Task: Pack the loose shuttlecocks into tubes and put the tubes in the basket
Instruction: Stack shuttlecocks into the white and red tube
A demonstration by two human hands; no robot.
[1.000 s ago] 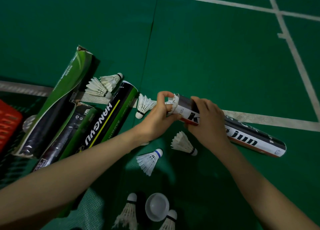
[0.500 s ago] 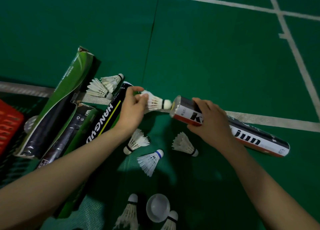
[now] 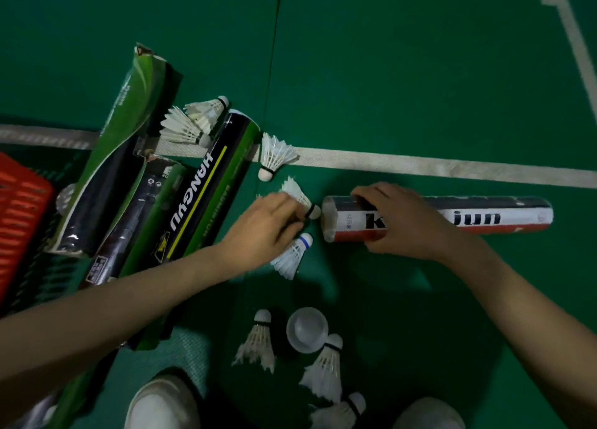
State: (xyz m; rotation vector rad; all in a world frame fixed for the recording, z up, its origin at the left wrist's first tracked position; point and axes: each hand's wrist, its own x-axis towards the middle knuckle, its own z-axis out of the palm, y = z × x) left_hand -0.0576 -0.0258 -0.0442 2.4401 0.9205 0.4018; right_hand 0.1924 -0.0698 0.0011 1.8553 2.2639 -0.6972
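My right hand (image 3: 403,222) grips the open end of a black, white and red tube (image 3: 504,217) lying on the green floor. My left hand (image 3: 269,226) pinches a white shuttlecock (image 3: 298,196), cork pointing at the tube mouth (image 3: 328,218), just outside it. A blue-banded shuttlecock (image 3: 292,255) lies under my left hand. Another shuttlecock (image 3: 274,154) rests on the white line. Two more shuttlecocks (image 3: 193,121) lie beside the black and green Hangyu tube (image 3: 206,189). Several shuttlecocks (image 3: 324,367) lie near my feet. The red basket (image 3: 19,209) is at the left edge.
Two more green and black tubes (image 3: 113,157) lie side by side left of the Hangyu tube. A white tube cap (image 3: 307,328) sits on the floor among the near shuttlecocks. My white shoes (image 3: 164,402) show at the bottom. White court lines (image 3: 420,167) cross the floor.
The first shuttlecock went into the tube. My left hand picked up another and now holds it cork-first at the tube mouth. The tube has swung level and shifted toward me.
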